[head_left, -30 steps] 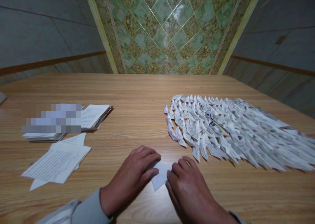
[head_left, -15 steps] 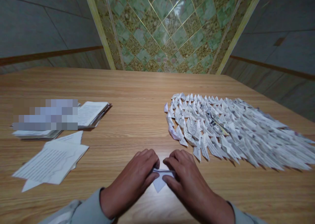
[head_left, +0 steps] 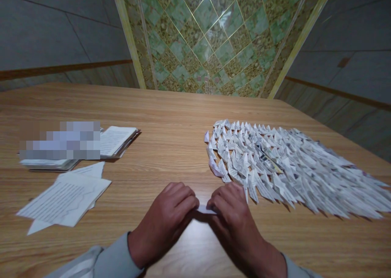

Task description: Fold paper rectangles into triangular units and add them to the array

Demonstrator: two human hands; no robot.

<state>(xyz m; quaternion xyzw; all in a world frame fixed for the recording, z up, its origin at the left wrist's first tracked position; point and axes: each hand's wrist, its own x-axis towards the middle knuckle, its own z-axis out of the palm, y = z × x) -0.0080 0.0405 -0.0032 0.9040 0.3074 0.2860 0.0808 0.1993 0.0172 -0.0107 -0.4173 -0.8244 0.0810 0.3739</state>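
The left hand (head_left: 163,221) and the right hand (head_left: 235,217) are brought together low over the tabletop (head_left: 171,151), and a small folded white paper (head_left: 206,209) is clamped between them at the near edge of the wood. Only a thin strip of it is left showing between the fingers, so it appears to be pressed from both sides to keep its crease tight. Grey sleeves (head_left: 113,257) are seen at both wrists.

Just beyond the right hand, a broad mass of folded paper pieces (head_left: 275,168) is laid out in overlapping rows. Their pointed tips are turned the same way, so that each piece seems nested against the next, and a ridged, feathery texture is formed by the thin printed paper.

To the left, loose printed sheets (head_left: 62,198) are left lying flat, creased and angular, near an open booklet (head_left: 117,141) partly hidden by a blurred patch. Patterned green tiles (head_left: 214,37) are set behind the smooth, grained wood.
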